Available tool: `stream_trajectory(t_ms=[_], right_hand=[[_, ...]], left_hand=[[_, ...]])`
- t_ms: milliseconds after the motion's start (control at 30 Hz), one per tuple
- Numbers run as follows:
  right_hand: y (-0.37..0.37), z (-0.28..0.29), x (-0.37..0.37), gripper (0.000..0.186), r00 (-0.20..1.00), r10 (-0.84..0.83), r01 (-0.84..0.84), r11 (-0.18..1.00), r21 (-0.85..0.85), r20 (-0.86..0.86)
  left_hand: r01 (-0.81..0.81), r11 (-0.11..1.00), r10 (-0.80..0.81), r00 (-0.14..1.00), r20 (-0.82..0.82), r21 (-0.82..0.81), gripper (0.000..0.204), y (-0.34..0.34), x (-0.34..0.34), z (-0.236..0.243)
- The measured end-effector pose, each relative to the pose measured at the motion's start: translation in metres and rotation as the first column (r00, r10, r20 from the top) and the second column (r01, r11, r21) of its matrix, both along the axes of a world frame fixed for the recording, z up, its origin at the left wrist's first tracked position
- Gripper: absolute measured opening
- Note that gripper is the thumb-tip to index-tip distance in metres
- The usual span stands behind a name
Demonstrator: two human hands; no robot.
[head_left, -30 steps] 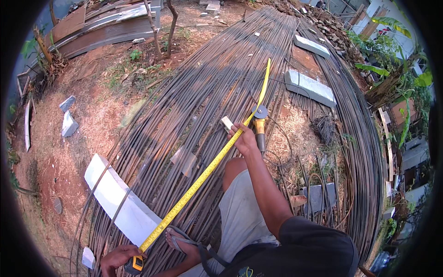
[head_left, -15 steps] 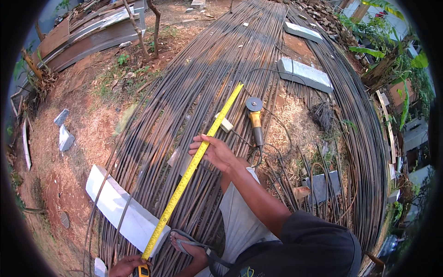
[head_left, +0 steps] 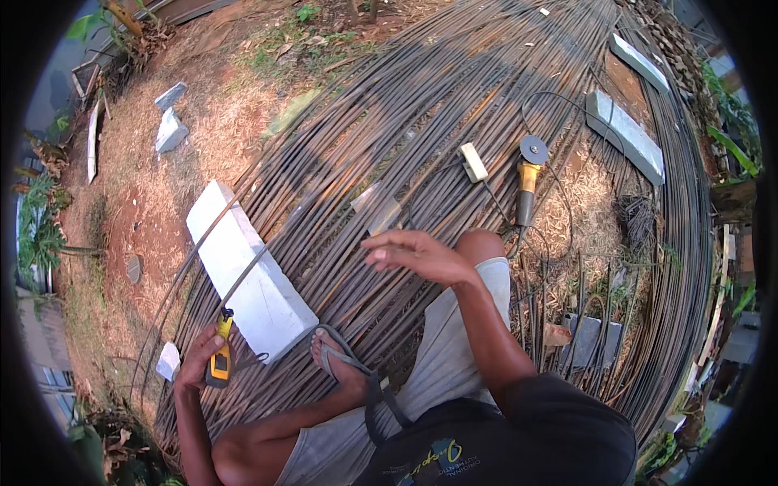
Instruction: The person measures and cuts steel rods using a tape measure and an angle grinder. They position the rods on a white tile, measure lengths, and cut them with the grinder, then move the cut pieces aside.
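Note:
My left hand point(head_left: 201, 355) is wrapped round a yellow and black tape measure point(head_left: 219, 361), just left of a long pale concrete block point(head_left: 253, 283). Only a short bit of its yellow end shows at the top of the case. Over the steel rods point(head_left: 324, 243) hovers my right hand point(head_left: 417, 255), its fingers stretched out and holding nothing. Beyond that hand, an angle grinder point(head_left: 527, 185) with a yellow and dark body lies disc end away from me. A cream socket block point(head_left: 474, 164) on a cable rests on the rods to its left.
My sandalled foot point(head_left: 336, 356) is on the rods beside the pale block. Two more concrete blocks point(head_left: 624, 136) point(head_left: 639, 61) lie at the far right. A coil of dark wire point(head_left: 637, 217) and a grey slab point(head_left: 593, 342) are at the right. Cable loops round the grinder.
The long yellow blade that ran across the rods is back in its case. My right hand has let go of it. My left hand has risen with the tape measure, and the view has shifted left.

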State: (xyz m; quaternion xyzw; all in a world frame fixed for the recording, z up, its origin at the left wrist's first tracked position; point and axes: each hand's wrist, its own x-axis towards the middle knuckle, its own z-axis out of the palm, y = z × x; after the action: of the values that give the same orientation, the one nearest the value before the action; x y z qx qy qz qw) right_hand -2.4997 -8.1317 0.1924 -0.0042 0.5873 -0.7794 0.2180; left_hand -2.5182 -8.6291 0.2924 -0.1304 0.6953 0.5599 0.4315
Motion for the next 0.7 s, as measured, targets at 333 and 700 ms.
stream_trajectory(t_ms=[333,700], right_hand=[[0.309,-0.236,0.047,0.082,0.673,-0.709,0.285,-0.017,0.958,-0.213],[0.405,-0.301,0.038,0.043,0.631,-0.775,0.368,0.250,0.895,-0.043]], left_hand=[[-0.534,0.680,0.358,0.840,-0.408,-0.503,0.033,-0.128,0.092,-0.110],[-0.222,0.588,-0.082,0.940,-0.331,-0.778,0.052,-0.080,0.205,-0.223]])
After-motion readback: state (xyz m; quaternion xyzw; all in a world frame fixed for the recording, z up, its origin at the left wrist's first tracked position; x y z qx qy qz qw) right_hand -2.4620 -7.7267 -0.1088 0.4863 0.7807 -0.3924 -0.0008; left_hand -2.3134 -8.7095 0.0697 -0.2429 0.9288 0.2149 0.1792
